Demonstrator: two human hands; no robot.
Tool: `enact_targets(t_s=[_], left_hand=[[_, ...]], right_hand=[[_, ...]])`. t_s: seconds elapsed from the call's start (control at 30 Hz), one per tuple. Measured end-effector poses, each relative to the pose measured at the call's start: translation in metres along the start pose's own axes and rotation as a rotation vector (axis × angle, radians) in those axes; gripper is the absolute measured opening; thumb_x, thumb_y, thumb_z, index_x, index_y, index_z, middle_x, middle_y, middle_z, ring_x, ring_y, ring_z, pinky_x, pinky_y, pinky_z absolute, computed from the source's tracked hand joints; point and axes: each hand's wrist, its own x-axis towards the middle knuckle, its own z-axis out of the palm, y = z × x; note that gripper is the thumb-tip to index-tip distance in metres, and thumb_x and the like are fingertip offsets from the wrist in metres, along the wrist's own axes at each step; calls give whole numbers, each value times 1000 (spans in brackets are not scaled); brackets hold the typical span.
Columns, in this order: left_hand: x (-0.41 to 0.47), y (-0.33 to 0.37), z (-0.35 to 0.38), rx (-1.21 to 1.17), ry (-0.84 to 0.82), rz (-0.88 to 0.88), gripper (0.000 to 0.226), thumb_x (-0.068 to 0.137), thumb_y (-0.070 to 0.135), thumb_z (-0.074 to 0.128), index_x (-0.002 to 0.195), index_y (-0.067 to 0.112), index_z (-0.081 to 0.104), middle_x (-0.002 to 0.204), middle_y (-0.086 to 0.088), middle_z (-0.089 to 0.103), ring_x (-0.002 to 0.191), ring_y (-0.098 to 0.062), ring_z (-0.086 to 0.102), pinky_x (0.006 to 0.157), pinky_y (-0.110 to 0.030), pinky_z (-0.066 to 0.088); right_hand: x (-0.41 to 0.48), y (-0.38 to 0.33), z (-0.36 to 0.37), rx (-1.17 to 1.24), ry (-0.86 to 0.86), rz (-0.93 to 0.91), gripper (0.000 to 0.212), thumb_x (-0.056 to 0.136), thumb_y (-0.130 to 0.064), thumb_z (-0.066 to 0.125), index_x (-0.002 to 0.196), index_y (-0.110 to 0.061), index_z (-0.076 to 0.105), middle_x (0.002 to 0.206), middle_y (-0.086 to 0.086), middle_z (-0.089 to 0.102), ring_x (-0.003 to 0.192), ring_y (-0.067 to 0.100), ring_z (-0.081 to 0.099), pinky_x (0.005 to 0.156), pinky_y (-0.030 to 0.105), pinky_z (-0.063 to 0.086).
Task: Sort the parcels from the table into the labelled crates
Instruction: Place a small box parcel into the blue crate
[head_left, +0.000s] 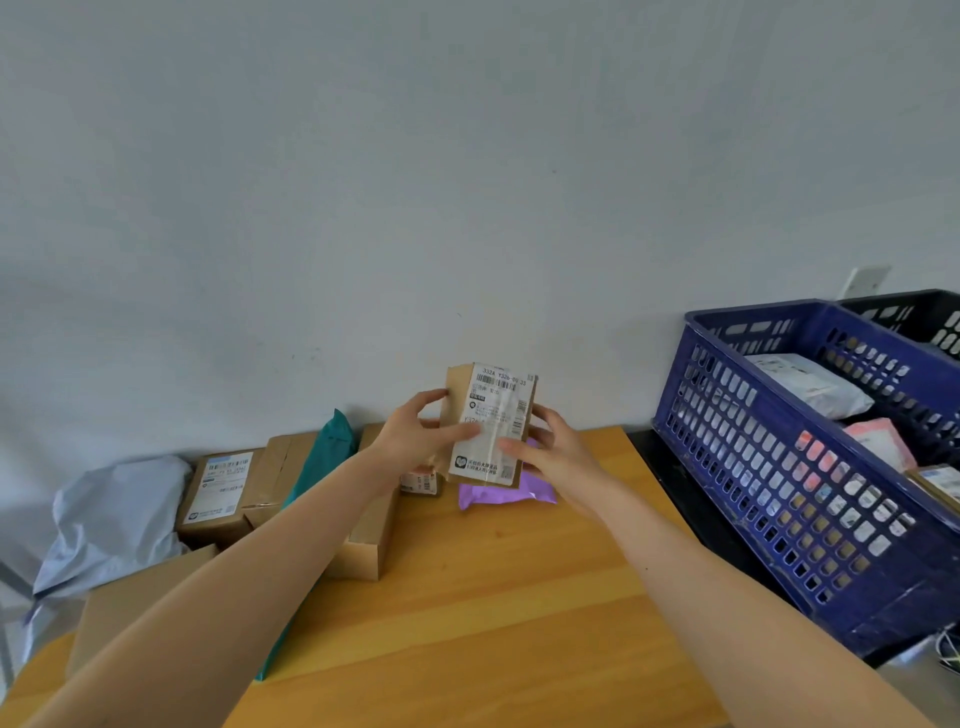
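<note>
A small brown cardboard parcel (491, 410) with a white shipping label facing me is held upright above the far side of the wooden table (467, 597). My left hand (415, 434) grips its left edge, thumb across the label. My right hand (550, 447) holds its right edge, thumb on the label's lower part. Under it lies a purple mailer bag (524, 493). A blue crate (810, 467) at the right holds a grey bag, a pink packet and a box. Behind it stands a black crate (914, 317).
Several cardboard boxes (218, 493) crowd the table's left side, along with a teal mailer (327, 452) and a pale grey bag (114, 519). A small labelled box (421, 480) sits beside the purple bag. A white wall rises directly behind the table.
</note>
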Motion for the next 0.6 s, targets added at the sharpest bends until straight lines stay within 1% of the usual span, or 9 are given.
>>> enact_targets(t_s=[0.07,0.13,0.17,0.2,0.27,0.37,0.43,0.5,0.6], left_hand=[[-1,0,2,-86,-3,-13,71,75,37,79,137,37,43,103,-1,73,93,-21,71,80,-48,58],[-2,1,3,-133,-11,-23,69,78,39,76,138,38,43,101,-3,74,95,-22,70,81,-47,57],[-4,2,3,-145,-15,-30,68,79,39,75,139,39,42,101,-4,74,95,-23,70,81,-45,56],[-4,3,3,-152,-23,-34,68,80,40,74,140,40,41,100,-4,74,97,-23,69,81,-45,55],[-5,4,2,-168,-48,-31,68,81,37,74,141,40,41,100,-3,74,98,-23,69,81,-44,53],[-4,3,3,-238,-56,-13,63,83,26,74,139,33,46,103,-1,74,94,-21,71,78,-42,57],[-3,3,4,-271,-48,0,60,83,19,73,138,29,50,106,0,73,92,-20,72,72,-39,60],[-2,4,6,-297,-55,9,58,84,15,72,136,27,52,107,-1,72,89,-20,72,66,-34,60],[-1,8,10,-344,-85,21,53,84,12,71,133,26,54,104,2,74,87,-18,73,62,-31,59]], right_hand=[[0,-2,3,74,-36,-13,63,84,-15,73,138,-22,43,125,4,64,110,17,64,94,40,53],[-1,-5,4,112,-54,-32,56,87,-14,70,136,-25,45,118,0,68,103,16,68,83,33,57],[-1,-6,4,122,-59,-35,56,88,-14,69,137,-26,45,118,-1,69,103,16,68,80,31,58],[-2,-7,4,132,-62,-34,55,88,-14,68,137,-26,45,118,-1,68,103,16,68,80,31,57],[-3,-8,2,159,-59,-33,56,89,-12,67,139,-26,45,119,0,68,105,18,67,84,36,57],[-4,-8,0,174,-42,-37,58,90,-6,64,140,-25,45,120,2,67,109,22,65,93,45,53],[-5,-8,-2,169,-33,-32,60,90,-3,63,142,-25,43,124,3,65,113,23,63,97,50,51],[-6,-8,-5,169,-20,-28,61,89,-2,64,142,-26,42,125,4,64,114,23,62,97,50,50],[-7,-12,-10,158,-1,-33,62,89,-3,64,141,-28,44,126,4,63,113,22,63,96,49,51]])
